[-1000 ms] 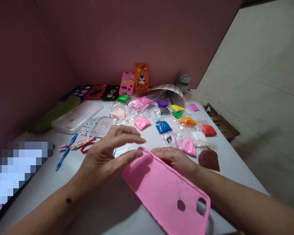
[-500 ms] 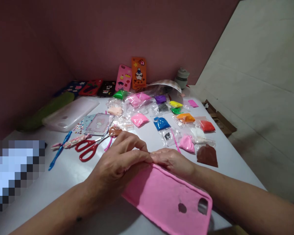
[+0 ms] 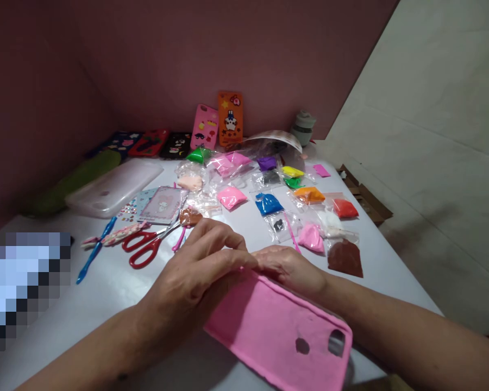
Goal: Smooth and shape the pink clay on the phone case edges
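Note:
A phone case [image 3: 277, 331] coated in pink clay, with a round hole and a larger corner opening, tilts above the near part of the white table. My left hand [image 3: 207, 266] pinches its far left corner, thumb and fingers bent over the pink rim. Behind the same edge, my right hand [image 3: 287, 269] grips the case from beneath, its fingertips close to the left ones and partly hidden. Red-handled scissors [image 3: 144, 247] lie left of my left hand. A brown clay packet [image 3: 344, 258] and a pink clay packet [image 3: 311, 238] rest beyond my right forearm.
Several bagged clays, including a blue one [image 3: 269, 203], spread over the table [image 3: 93, 304]. A blue tool [image 3: 95, 252], a clear case [image 3: 116, 187] and a pixelated screen [image 3: 20, 288] are at left. Decorated cases [image 3: 230, 119] lean at the wall beside a jar [image 3: 303, 127].
My left fingers have shifted slightly right along the rim of the pink case. My right hand keeps its hold, and the view has moved only a little.

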{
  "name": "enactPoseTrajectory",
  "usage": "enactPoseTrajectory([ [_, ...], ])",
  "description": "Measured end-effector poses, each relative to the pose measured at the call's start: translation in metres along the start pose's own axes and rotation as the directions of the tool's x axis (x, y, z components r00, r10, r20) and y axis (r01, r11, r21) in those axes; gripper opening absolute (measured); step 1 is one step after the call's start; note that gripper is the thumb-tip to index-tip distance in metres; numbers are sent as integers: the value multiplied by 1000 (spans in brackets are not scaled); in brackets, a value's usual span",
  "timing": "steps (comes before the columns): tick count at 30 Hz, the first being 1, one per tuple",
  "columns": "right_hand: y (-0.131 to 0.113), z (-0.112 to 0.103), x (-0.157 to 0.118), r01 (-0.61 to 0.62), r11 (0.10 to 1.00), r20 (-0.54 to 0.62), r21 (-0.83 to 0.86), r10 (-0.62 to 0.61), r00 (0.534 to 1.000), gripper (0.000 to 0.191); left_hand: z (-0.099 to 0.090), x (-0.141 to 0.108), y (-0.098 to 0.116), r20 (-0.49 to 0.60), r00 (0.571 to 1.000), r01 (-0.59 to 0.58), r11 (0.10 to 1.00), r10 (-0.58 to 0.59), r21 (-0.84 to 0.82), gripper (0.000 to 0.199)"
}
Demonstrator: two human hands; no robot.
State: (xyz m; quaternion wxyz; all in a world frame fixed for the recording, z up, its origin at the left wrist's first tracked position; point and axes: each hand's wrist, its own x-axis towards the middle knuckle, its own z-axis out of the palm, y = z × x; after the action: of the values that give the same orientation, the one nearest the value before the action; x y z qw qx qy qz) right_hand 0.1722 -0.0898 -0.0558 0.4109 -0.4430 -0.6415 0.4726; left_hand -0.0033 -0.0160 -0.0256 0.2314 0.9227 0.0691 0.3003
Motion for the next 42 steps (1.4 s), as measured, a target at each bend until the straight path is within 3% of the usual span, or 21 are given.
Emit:
enactPoseTrajectory([
  [8,1,-1,2,42,999,26,-19,-42,999,30,1,0,3,22,999,-33,997,32,66,19],
  [20,-1,2,3,-30,998,36,52,28,999,27,4,-3,3,30,999,-18,999,17,27,21],
  [29,2,6,4,-116,981,20,154,114,993,21,10,-2,9,-25,999,-47,997,49,66,20],
  [42,2,11,-1,-253,921,10,297,262,965,17,17,-4,14,31,995,-92,996,92,-7,21],
])
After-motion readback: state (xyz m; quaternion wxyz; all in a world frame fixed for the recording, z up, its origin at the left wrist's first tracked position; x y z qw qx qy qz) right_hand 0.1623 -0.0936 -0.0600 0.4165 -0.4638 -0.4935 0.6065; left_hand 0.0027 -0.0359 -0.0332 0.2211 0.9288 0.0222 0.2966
